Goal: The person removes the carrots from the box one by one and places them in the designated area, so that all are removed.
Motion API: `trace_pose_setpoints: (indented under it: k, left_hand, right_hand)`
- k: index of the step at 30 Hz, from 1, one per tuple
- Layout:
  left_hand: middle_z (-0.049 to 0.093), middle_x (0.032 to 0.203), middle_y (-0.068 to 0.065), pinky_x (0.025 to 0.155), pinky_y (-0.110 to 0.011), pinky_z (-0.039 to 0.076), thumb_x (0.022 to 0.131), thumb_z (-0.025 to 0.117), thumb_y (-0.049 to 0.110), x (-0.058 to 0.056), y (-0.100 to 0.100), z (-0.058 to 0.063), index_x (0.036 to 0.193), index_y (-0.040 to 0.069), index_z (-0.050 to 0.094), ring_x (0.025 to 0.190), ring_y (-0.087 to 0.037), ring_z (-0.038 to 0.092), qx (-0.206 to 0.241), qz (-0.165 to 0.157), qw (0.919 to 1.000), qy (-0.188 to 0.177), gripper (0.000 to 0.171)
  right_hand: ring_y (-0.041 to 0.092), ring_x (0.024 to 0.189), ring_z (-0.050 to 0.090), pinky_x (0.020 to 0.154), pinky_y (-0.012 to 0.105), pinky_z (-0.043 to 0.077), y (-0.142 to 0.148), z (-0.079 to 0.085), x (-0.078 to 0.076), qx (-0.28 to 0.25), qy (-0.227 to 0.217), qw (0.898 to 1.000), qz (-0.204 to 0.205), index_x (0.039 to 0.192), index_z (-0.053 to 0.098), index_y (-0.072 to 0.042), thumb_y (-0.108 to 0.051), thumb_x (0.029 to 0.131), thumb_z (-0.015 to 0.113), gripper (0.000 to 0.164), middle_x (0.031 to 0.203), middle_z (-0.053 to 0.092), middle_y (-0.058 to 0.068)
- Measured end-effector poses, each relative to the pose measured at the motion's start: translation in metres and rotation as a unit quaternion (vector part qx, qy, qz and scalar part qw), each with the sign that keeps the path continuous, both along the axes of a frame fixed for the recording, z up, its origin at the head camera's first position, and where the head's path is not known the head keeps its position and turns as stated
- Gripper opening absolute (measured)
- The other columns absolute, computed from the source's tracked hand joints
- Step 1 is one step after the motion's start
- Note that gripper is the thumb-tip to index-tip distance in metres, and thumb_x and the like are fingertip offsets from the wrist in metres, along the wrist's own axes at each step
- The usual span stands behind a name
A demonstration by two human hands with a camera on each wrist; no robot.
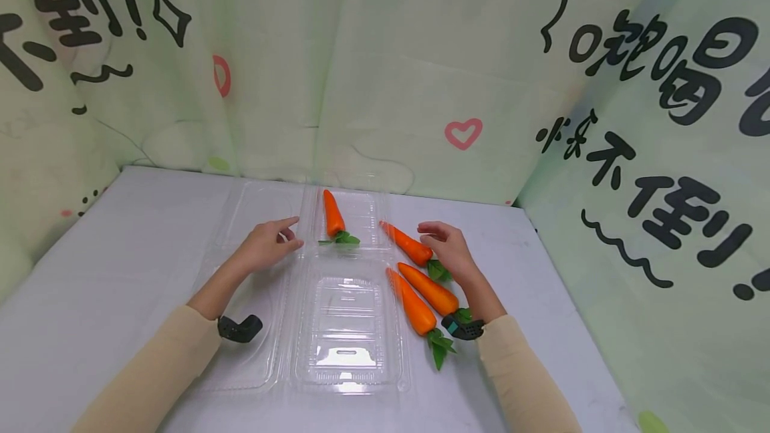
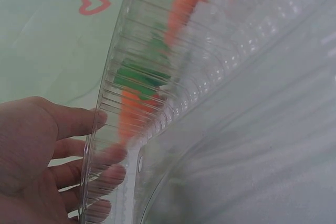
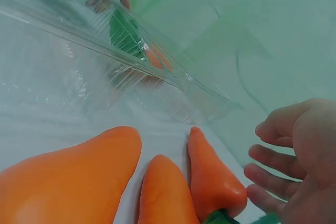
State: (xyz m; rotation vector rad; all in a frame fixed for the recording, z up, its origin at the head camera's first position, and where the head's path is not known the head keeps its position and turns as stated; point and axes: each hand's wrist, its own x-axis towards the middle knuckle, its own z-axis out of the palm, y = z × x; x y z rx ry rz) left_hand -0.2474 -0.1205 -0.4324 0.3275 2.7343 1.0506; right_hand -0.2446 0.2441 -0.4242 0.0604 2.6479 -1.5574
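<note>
A clear plastic box [image 1: 345, 386] stands open, its wide clear lid [image 1: 255, 379] spread out on the left. One orange carrot [image 1: 333, 214] with green leaves lies in the far part of the box. My left hand [image 1: 267, 244] is at the box's left wall, beside that carrot, with loose fingers that partly show through the ribbed plastic in the left wrist view. To the right of the box lie three more carrots: a far one [image 1: 411, 243], a middle one [image 1: 430, 288] and a near one [image 1: 414, 303]. Over the far one's leafy end hovers my right hand [image 1: 450, 249], fingers loosely bent, holding nothing.
Everything lies on a white table [image 1: 120, 266]. A pale green curtain [image 1: 385, 72] with black writing and pink hearts hangs behind the table and along its sides. Each wrist carries a black band [image 1: 239, 329].
</note>
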Motion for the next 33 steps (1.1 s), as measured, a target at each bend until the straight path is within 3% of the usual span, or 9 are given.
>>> trace_pose_setpoints:
  k: [14,21,33]
  left_hand:
    - [0.063,0.116,-0.016,0.081,-0.033,0.055,0.095,0.058,0.029,0.000,0.001,0.000,0.148,0.004,0.036,0.099,-0.027,0.058,0.001,-0.003,1.0000,-0.001,0.063]
    - [0.062,0.117,-0.017,0.082,-0.035,0.055,0.096,0.058,0.029,0.000,0.001,0.001,0.148,0.005,0.036,0.100,-0.028,0.058,-0.003,0.001,1.0000,0.000,0.062]
    - [0.062,0.118,-0.017,0.083,-0.036,0.055,0.096,0.058,0.029,-0.002,0.001,-0.001,0.149,0.005,0.036,0.102,-0.028,0.057,-0.007,0.000,1.0000,-0.004,0.062]
  right_hand:
    - [0.029,0.123,0.055,0.102,0.042,0.048,-0.010,0.009,0.003,-0.009,-0.002,1.000,0.014,0.135,0.054,-0.008,-0.018,0.098,0.054,0.038,0.136,0.057,0.013]
    - [0.026,0.121,0.057,0.101,0.040,0.049,-0.016,0.015,0.003,-0.022,-0.002,1.000,0.016,0.129,0.058,-0.015,-0.021,0.097,0.055,0.032,0.132,0.059,0.007]
    - [0.029,0.124,0.056,0.104,0.044,0.046,-0.026,0.021,0.001,-0.045,0.002,0.999,0.026,0.130,0.057,-0.013,-0.018,0.097,0.057,0.033,0.135,0.057,0.012]
